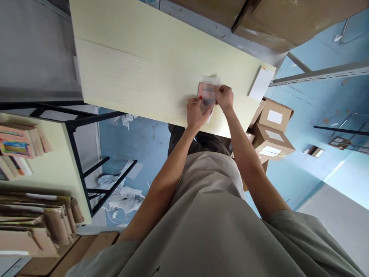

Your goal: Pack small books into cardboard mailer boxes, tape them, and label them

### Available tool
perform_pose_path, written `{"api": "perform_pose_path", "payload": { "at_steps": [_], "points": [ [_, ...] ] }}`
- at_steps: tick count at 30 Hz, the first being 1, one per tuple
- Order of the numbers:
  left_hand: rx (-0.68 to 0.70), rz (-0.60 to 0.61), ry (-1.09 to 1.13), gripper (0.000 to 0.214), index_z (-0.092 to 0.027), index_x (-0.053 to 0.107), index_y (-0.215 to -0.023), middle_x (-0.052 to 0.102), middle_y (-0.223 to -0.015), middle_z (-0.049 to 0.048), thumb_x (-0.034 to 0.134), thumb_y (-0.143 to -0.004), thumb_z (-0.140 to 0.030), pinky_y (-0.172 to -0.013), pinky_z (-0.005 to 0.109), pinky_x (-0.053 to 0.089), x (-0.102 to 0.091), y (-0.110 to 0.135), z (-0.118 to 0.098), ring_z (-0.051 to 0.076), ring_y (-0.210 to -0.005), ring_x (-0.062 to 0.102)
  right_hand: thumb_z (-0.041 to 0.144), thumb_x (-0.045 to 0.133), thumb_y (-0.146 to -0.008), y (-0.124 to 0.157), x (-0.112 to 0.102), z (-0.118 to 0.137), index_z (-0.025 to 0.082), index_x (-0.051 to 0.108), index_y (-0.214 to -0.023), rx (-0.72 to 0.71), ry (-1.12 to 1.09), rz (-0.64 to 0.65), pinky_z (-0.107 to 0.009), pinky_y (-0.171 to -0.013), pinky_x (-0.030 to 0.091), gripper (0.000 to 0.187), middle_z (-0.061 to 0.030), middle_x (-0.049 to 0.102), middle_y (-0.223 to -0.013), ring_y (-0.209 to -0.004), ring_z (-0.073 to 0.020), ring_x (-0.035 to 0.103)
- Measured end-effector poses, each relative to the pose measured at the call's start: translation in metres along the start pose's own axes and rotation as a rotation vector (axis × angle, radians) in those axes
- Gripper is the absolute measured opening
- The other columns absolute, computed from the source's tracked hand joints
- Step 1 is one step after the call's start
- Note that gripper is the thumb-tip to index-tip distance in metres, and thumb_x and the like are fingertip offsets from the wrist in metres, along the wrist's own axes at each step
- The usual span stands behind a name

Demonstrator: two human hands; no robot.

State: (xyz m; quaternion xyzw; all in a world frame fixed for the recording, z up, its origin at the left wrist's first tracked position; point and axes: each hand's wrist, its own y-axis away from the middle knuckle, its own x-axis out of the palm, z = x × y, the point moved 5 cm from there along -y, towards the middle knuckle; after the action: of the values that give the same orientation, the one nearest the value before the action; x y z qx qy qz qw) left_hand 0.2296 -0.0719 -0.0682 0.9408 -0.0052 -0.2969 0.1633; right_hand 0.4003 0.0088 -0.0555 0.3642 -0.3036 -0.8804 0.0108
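Observation:
A small pink flat item in a clear plastic sleeve (208, 91) lies near the front edge of a pale yellow table (138, 77). Both my hands are on it. My left hand (196, 113) has its fingers curled over the sleeve's lower left part. On the right, my right hand (224, 97) pinches the sleeve's right edge. The sleeve's lower end is hidden behind my fingers.
A white flat box (261, 83) rests at the table's right corner. Cardboard boxes with white labels (273, 130) are stacked beside the table. Crumpled paper (121, 196) litters the blue floor. At the left stands a second table with books (17, 148) and cardboard rolls (57, 219).

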Motion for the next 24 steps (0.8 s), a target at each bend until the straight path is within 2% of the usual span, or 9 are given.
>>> {"api": "perform_pose_path", "payload": {
  "at_steps": [3, 6, 7, 9, 12, 14, 17, 20, 24],
  "points": [
    [0.024, 0.04, -0.042, 0.067, -0.022, 0.071, -0.136, 0.062, -0.155, 0.0221, 0.092, -0.095, -0.07, -0.128, 0.065, 0.053, 0.005, 0.01, -0.006, 0.046, -0.155, 0.056, 0.053, 0.051, -0.119, 0.008, -0.005, 0.01, 0.025, 0.065, -0.099, -0.024, 0.082, 0.033, -0.048, -0.097, 0.066, 0.037, -0.003, 0.069, -0.074, -0.086, -0.0275, 0.078],
    [0.036, 0.06, -0.042, 0.067, -0.022, 0.069, -0.142, 0.06, -0.161, 0.0236, 0.085, -0.099, -0.071, -0.131, 0.067, 0.05, 0.008, 0.013, -0.006, 0.049, -0.16, 0.051, 0.056, 0.05, -0.118, 0.022, -0.024, 0.025, 0.018, 0.07, -0.125, -0.148, 0.218, 0.045, -0.059, -0.111, 0.064, 0.043, -0.0163, 0.082, -0.105, -0.116, -0.037, 0.081],
    [0.038, 0.064, -0.036, 0.065, -0.022, 0.069, -0.143, 0.06, -0.162, 0.0235, 0.081, -0.102, -0.071, -0.132, 0.067, 0.049, 0.008, 0.013, -0.004, 0.048, -0.16, 0.051, 0.056, 0.051, -0.118, 0.027, -0.032, 0.031, 0.015, 0.068, -0.137, -0.206, 0.29, 0.04, -0.064, -0.117, 0.06, 0.049, -0.0227, 0.082, -0.122, -0.131, -0.0415, 0.077],
    [0.049, 0.074, -0.019, 0.061, -0.023, 0.07, -0.144, 0.06, -0.164, 0.0224, 0.073, -0.107, -0.072, -0.135, 0.066, 0.046, 0.006, 0.012, 0.0, 0.046, -0.158, 0.054, 0.053, 0.056, -0.114, 0.036, -0.043, 0.045, 0.012, 0.06, -0.159, -0.348, 0.465, 0.067, -0.074, -0.129, 0.048, 0.061, -0.0304, 0.068, -0.161, -0.16, -0.0486, 0.058],
    [0.084, 0.094, 0.008, 0.061, -0.025, 0.072, -0.145, 0.061, -0.163, 0.0205, 0.062, -0.111, -0.075, -0.138, 0.063, 0.043, -0.001, 0.009, 0.006, 0.042, -0.154, 0.06, 0.047, 0.066, -0.109, 0.041, -0.032, 0.064, 0.018, 0.06, -0.166, -0.603, 0.633, 0.288, -0.074, -0.145, 0.025, 0.065, -0.0193, 0.047, -0.186, -0.179, -0.0458, 0.032],
    [0.108, 0.113, 0.031, 0.064, -0.027, 0.072, -0.148, 0.063, -0.163, 0.0195, 0.056, -0.113, -0.078, -0.138, 0.061, 0.043, -0.008, 0.009, 0.007, 0.04, -0.155, 0.061, 0.045, 0.066, -0.11, 0.033, -0.016, 0.072, 0.021, 0.073, -0.153, -0.726, 0.635, 0.44, -0.069, -0.15, 0.019, 0.05, -0.0123, 0.057, -0.18, -0.18, -0.0408, 0.033],
    [0.122, 0.125, 0.099, 0.067, -0.026, 0.073, -0.151, 0.066, -0.165, 0.0186, 0.046, -0.116, -0.077, -0.136, 0.054, 0.048, -0.021, 0.015, 0.003, 0.037, -0.158, 0.061, 0.045, 0.068, -0.112, 0.004, -0.003, 0.078, 0.023, 0.085, -0.121, -0.759, 0.559, 0.529, -0.069, -0.148, 0.024, 0.03, -0.0079, 0.079, -0.15, -0.166, -0.0392, 0.054],
    [0.081, 0.073, 0.183, 0.066, -0.024, 0.075, -0.151, 0.076, -0.156, 0.0174, 0.04, -0.121, -0.071, -0.127, 0.047, 0.057, -0.034, 0.028, -0.002, 0.035, -0.148, 0.071, 0.047, 0.081, -0.106, -0.032, -0.012, 0.082, 0.023, 0.084, -0.1, -0.629, 0.402, 0.472, -0.07, -0.14, 0.038, 0.025, -0.0068, 0.087, -0.117, -0.141, -0.0389, 0.071],
    [-0.056, 0.016, 0.203, 0.063, -0.022, 0.079, -0.14, 0.087, -0.125, 0.0157, 0.045, -0.12, -0.07, -0.111, 0.043, 0.064, -0.042, 0.048, 0.004, 0.035, -0.125, 0.082, 0.049, 0.093, -0.097, -0.056, -0.031, 0.085, 0.02, 0.084, -0.097, -0.409, 0.18, 0.345, -0.063, -0.121, 0.059, 0.031, -0.0059, 0.081, -0.094, -0.118, -0.0355, 0.078]
  ]
}}
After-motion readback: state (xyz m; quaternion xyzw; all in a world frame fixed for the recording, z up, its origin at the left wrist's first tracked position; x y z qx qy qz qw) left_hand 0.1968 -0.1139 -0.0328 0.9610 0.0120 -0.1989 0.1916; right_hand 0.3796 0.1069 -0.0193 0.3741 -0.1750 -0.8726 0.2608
